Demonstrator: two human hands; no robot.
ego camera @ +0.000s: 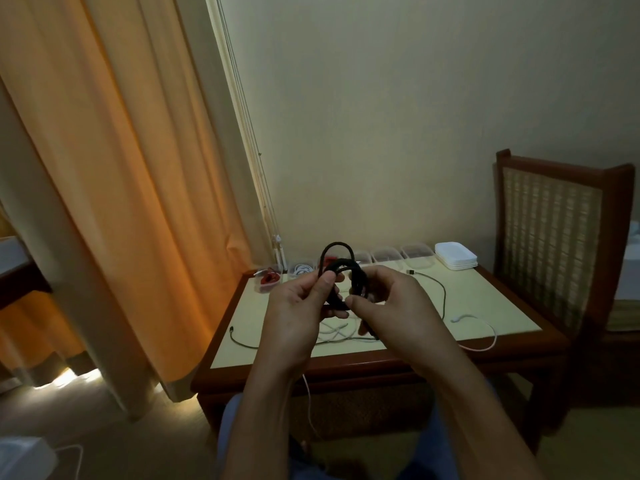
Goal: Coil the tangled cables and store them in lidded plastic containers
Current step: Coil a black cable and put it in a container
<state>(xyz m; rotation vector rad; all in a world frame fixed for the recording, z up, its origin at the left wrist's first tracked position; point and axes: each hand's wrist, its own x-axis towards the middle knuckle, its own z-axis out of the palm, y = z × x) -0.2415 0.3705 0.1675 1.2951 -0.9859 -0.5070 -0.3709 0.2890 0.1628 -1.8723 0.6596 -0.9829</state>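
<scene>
Facing an orange curtain (104,168) on the left and a cane-backed chair (550,237) on the right, with a low table (485,306) between them, cream top inside a dark wood rim. Holding both hands up over the middle of the table: left hand (298,317) with thumb and fingers pinched together on the left side of a black cable (341,268), right hand (391,306) with thumb pressed against curled fingers on its lower right side. Gripping the black cable as a coil of several loops, upright between the two hands, off the tabletop, one loop standing higher than the rest. Looking past the hands to the far right corner: a stack of white lids (455,255). Along the far edge, a row of clear containers (417,252), partly hidden by the coil; the leftmost, near the far left corner, with a red cable (269,279) inside, its neighbour with a white cable (302,270) inside. Lying loose on the top: a dark cable (444,296) curving from near the containers toward the right edge, a pale cable (493,332) looped at the front right corner, a white tangle (337,332) under the hands, and a thin cable (242,344) near the front left corner.
</scene>
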